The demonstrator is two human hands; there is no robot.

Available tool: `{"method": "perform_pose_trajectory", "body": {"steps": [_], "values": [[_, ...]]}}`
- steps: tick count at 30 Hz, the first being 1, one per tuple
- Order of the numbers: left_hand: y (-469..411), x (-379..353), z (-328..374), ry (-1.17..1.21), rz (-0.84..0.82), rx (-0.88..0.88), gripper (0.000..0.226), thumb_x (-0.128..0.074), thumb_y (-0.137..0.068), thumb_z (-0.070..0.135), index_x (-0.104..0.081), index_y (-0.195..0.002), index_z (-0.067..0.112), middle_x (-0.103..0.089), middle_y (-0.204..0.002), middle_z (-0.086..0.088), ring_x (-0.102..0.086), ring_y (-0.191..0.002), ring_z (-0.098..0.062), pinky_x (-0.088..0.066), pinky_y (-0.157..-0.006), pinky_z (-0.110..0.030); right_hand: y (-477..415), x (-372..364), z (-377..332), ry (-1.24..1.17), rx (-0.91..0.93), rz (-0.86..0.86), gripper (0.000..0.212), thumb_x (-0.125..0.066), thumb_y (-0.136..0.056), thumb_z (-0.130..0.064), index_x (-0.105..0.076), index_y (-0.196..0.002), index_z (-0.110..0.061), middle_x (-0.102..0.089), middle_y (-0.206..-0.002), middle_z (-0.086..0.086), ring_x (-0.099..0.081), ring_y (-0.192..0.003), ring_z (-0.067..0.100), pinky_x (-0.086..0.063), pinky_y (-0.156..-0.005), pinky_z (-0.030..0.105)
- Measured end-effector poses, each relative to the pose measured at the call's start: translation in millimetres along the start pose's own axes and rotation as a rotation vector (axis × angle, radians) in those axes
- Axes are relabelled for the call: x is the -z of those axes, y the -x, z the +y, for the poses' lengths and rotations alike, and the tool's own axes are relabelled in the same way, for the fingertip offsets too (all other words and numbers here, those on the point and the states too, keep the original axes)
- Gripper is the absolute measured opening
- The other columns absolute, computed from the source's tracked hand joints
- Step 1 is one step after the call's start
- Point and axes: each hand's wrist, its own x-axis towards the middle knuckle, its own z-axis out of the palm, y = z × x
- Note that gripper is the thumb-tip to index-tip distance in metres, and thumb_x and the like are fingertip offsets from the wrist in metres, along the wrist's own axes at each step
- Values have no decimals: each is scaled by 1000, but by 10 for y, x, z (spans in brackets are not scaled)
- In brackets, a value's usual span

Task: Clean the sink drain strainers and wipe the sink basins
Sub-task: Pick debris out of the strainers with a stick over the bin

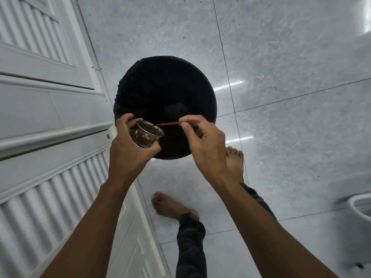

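My left hand (128,149) grips a round steel sink strainer (146,134) with small holes, tilted on its side so its open rim faces right. My right hand (202,141) pinches a thin red stick (168,123) between thumb and fingers. The stick's tip reaches the strainer's rim. Both hands hover over the near edge of a round bin lined with a black bag (164,93), whose inside is too dark to read. No sink shows.
White louvred cabinet doors (44,109) run along the left. The floor is glossy grey tile (281,67). My two bare feet (234,161) stand just below the bin. A white ceramic fixture (361,207) sits at the right edge.
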Motion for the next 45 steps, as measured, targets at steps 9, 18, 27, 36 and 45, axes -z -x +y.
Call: {"method": "perform_pose_trajectory", "body": {"steps": [9,18,27,36,45], "values": [[-25,-37,38,-18,-11,1,96,-93,-72,29,-35,-149,25,-61,-133,11,-61,-112,-6,-45,-85,-4,-20,21,-10,49,-47,138,21,-60,-103,-29,-71,-120,-22,-73,-102,-8,-67,-91,6,-59,-80,23],[-1,-48,37,-58,-61,-48,97,-85,-69,45,-32,-149,29,-60,-134,10,-59,-111,-4,-43,-85,-7,82,-48,-46,163,-10,22,25,-58,-104,-31,-69,-125,-23,-72,-114,-4,-65,-102,12,-59,-88,31],[46,-112,66,1,87,-53,88,-92,-68,14,-39,-138,21,-51,-131,-1,-57,-115,-12,-54,-88,-19,-35,244,-66,134,116,176,20,-60,-102,-30,-71,-118,-25,-72,-101,-14,-65,-86,6,-59,-75,23],[125,71,550,118,247,-68,86,-92,-71,18,-39,-139,23,-51,-134,-1,-56,-123,-20,-58,-97,-39,77,516,-408,123,160,261,19,-60,-102,-36,-71,-116,-29,-70,-105,-20,-65,-89,3,-57,-75,17],[278,490,1022,165,313,-116,83,-87,-71,26,-36,-136,31,-50,-133,4,-58,-122,-18,-60,-95,-41,382,539,-1254,69,320,27,17,-62,-101,-26,-71,-113,-18,-72,-105,-9,-67,-95,9,-57,-77,16]]}}
